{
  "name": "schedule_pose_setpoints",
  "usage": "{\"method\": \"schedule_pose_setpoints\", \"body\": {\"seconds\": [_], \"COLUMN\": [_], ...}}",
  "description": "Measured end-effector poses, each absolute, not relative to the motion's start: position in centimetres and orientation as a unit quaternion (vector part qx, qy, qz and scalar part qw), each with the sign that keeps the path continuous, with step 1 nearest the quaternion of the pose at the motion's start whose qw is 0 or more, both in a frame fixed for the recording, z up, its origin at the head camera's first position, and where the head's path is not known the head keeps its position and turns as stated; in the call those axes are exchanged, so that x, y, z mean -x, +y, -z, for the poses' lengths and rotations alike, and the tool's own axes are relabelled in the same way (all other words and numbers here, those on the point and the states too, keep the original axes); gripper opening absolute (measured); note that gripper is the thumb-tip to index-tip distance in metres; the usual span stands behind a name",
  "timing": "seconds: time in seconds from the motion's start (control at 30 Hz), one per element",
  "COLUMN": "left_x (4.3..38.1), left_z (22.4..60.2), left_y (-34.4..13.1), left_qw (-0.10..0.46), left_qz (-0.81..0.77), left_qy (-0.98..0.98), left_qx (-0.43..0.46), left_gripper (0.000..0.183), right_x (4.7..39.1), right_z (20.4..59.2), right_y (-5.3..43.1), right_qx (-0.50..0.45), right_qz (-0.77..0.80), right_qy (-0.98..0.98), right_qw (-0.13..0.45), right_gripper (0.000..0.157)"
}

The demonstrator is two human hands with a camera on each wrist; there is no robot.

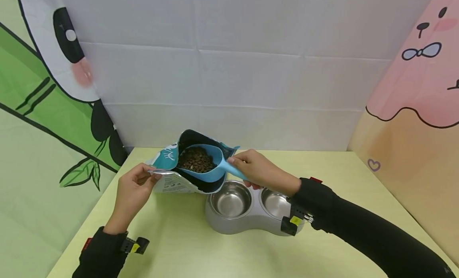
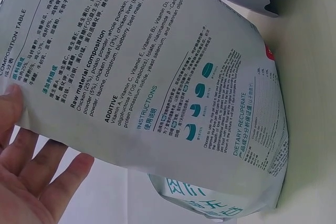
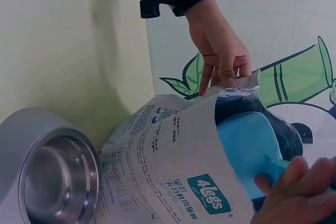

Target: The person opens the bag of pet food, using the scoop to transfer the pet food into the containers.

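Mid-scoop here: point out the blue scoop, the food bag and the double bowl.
Blue scoop (image 1: 209, 176), head view: near side wall.
Food bag (image 2: 152, 82), left wrist view: middle of the printed panel.
Double bowl (image 1: 256, 208), head view: grey base, at its middle.

Free passage runs along the bench (image 1: 193, 256) in front of the bowl stand (image 1: 234, 226). The bag (image 1: 175, 183) screens the far rim of the left bowl (image 1: 231, 200); the blue scoop (image 1: 215, 173) blocks much of its mouth.
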State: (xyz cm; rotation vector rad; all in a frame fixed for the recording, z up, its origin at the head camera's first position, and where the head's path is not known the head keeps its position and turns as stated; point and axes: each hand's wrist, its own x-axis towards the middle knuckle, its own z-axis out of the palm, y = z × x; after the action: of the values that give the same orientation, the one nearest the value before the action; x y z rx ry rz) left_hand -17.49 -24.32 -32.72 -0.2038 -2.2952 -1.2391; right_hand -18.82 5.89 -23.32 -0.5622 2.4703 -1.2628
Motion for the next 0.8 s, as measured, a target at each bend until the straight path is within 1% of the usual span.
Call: {"method": "schedule_pose_setpoints", "body": {"seconds": [0.47, 0.8], "left_x": [17.6, 17.6], "left_z": [33.0, 33.0], "left_y": [-24.4, -24.6], "left_qw": [0.261, 0.262], "left_qz": [0.466, 0.464], "left_qy": [-0.842, -0.843], "left_qx": [0.081, 0.081], "left_gripper": [0.009, 0.008], "right_x": [18.4, 17.9], "right_z": [22.2, 21.6], "right_y": [6.8, 7.5], "right_qx": [0.198, 0.202], "right_qz": [0.448, 0.453], "right_qy": [0.861, 0.857], "right_qw": [0.141, 0.137], "right_gripper": [0.023, 0.026]}}
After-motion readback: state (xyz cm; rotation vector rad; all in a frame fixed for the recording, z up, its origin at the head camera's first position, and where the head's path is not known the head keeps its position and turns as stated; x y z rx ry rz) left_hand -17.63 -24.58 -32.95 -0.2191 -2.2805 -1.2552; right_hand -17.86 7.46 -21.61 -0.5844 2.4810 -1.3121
